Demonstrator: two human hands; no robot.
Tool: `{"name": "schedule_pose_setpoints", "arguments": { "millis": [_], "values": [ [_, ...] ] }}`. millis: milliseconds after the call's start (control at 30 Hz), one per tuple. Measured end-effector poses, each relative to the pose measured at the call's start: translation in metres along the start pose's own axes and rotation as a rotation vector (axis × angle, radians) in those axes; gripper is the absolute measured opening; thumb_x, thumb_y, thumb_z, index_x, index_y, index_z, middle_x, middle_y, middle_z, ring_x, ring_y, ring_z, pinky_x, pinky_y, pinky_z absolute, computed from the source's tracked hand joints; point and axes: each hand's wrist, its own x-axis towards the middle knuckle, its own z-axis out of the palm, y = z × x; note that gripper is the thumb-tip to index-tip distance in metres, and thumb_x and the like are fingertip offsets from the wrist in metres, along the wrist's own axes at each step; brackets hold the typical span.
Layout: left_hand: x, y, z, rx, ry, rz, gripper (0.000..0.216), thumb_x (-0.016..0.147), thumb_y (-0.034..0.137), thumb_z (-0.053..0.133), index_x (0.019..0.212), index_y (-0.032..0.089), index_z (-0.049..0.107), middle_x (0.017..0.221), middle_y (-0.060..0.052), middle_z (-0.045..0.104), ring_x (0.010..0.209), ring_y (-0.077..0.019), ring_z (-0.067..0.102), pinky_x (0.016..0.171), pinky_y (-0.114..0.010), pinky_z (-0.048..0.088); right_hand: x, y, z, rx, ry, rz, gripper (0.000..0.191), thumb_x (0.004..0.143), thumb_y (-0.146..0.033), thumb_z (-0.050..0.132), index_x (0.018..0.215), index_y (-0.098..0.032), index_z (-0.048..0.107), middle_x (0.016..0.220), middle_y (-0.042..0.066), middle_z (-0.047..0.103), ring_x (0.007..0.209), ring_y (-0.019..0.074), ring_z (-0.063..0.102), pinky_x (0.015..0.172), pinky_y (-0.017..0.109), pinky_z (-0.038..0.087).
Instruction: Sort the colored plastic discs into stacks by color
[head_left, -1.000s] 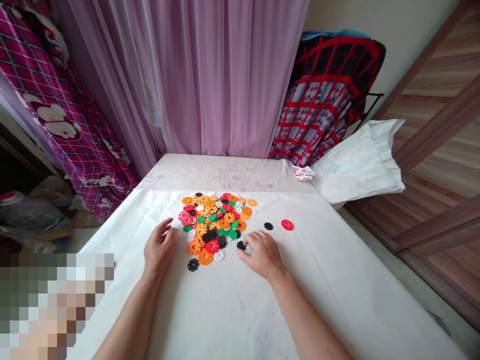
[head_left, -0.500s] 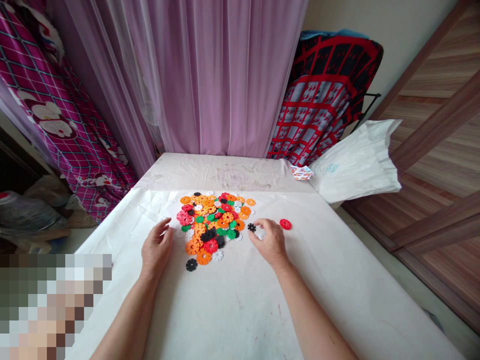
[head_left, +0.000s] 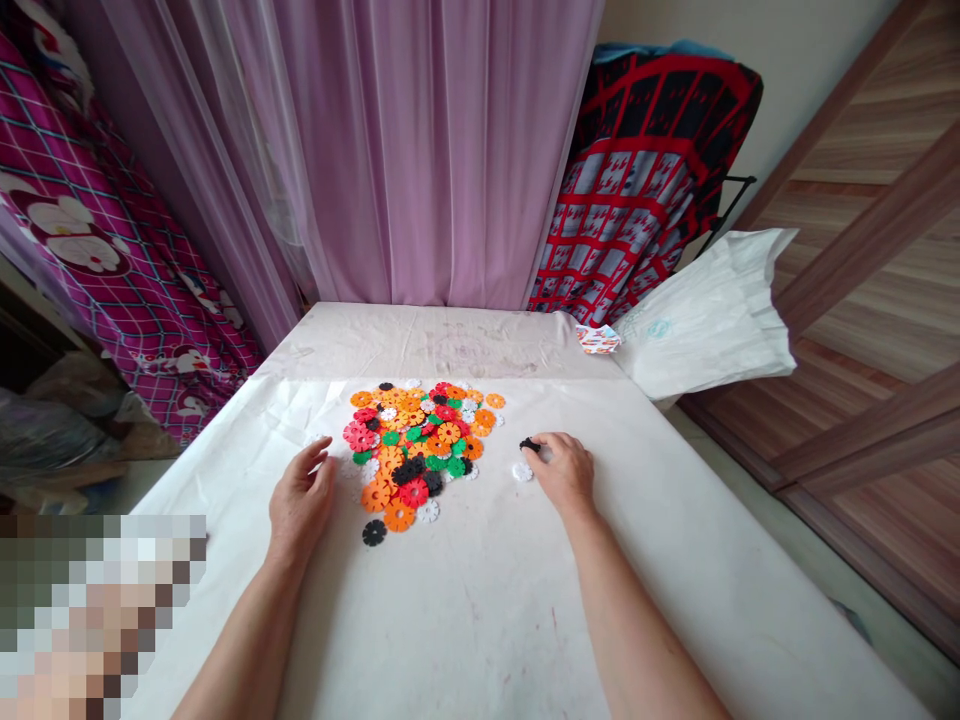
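A pile of notched plastic discs [head_left: 416, 440] in orange, red, green, black and white lies on the white-covered table [head_left: 420, 620]. My right hand [head_left: 566, 475], to the right of the pile, pinches a black notched disc [head_left: 529, 444] between thumb and fingers. Flat on the cloth just below it lies a white notched disc [head_left: 523, 472]. At the pile's left side rests my left hand [head_left: 301, 500], fingers loosely apart and nothing in them. Nearest me, a single black disc [head_left: 374, 533] sits at the pile's lower edge.
A white woven sack [head_left: 712, 310] leans at the table's far right corner, beside a small patterned paper piece [head_left: 598, 339]. Purple curtains [head_left: 450, 150] hang behind the table. Wooden doors [head_left: 877, 330] stand on the right.
My right hand has moved right, carrying the black disc away from the pile; a white disc now shows below it. The red disc there is no longer visible. My left hand stays beside the pile.
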Motion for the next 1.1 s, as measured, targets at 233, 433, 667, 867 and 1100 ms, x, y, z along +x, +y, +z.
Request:
{"name": "schedule_pose_setpoints", "arguments": {
  "millis": [233,433,667,867,1100],
  "values": [
    [0.0003,0.0001,-0.0002,0.012,-0.001,0.006,0.043,0.079,0.036,0.050,0.118,0.025,0.066,0.107,-0.005,0.072,0.088,-0.0195,0.068,0.081,-0.031,0.051,-0.0002,0.0018,-0.0018,0.006,-0.014,-0.024,0.017,0.084,-0.033,0.057,0.082,-0.023,0.071,0.092,0.004,0.071,0.091,0.0208,0.056,0.076,0.031,0.032],
    [0.0017,-0.0038,0.0008,-0.004,0.002,0.039,0.042,0.080,0.037,0.050,0.116,0.024,0.066,0.105,-0.006,0.073,0.088,-0.0194,0.068,0.084,-0.032,0.051,-0.0017,0.0041,-0.0016,-0.031,0.023,-0.026,0.018,0.087,-0.028,0.053,0.088,-0.021,0.070,0.095,0.006,0.071,0.092,0.0213,0.056,0.075,0.031,0.032],
    [0.0007,-0.0049,0.0023,-0.040,0.000,0.022,0.041,0.080,0.035,0.051,0.116,0.025,0.066,0.110,-0.006,0.071,0.096,-0.0200,0.068,0.089,-0.033,0.050,-0.0038,-0.0017,-0.0007,-0.157,-0.034,-0.074,0.016,0.083,-0.030,0.061,0.094,-0.023,0.070,0.095,0.006,0.071,0.096,0.0232,0.054,0.077,0.033,0.030],
    [-0.0013,-0.0007,0.0023,-0.048,0.014,0.023,0.039,0.080,0.034,0.051,0.114,0.025,0.066,0.107,-0.005,0.072,0.094,-0.0193,0.068,0.087,-0.032,0.051,-0.0030,0.0003,0.0006,-0.142,-0.051,-0.081,0.013,0.083,-0.029,0.061,0.089,-0.024,0.071,0.093,0.004,0.071,0.094,0.0220,0.054,0.077,0.032,0.029],
    [0.0004,-0.0046,0.0028,-0.052,0.012,0.029,0.040,0.080,0.035,0.051,0.116,0.025,0.066,0.109,-0.005,0.072,0.092,-0.0186,0.068,0.087,-0.032,0.051,-0.0042,0.0013,-0.0040,-0.068,0.034,-0.115,0.020,0.087,-0.027,0.052,0.081,-0.021,0.070,0.092,0.006,0.071,0.089,0.0206,0.056,0.074,0.031,0.032]
  ]
}}
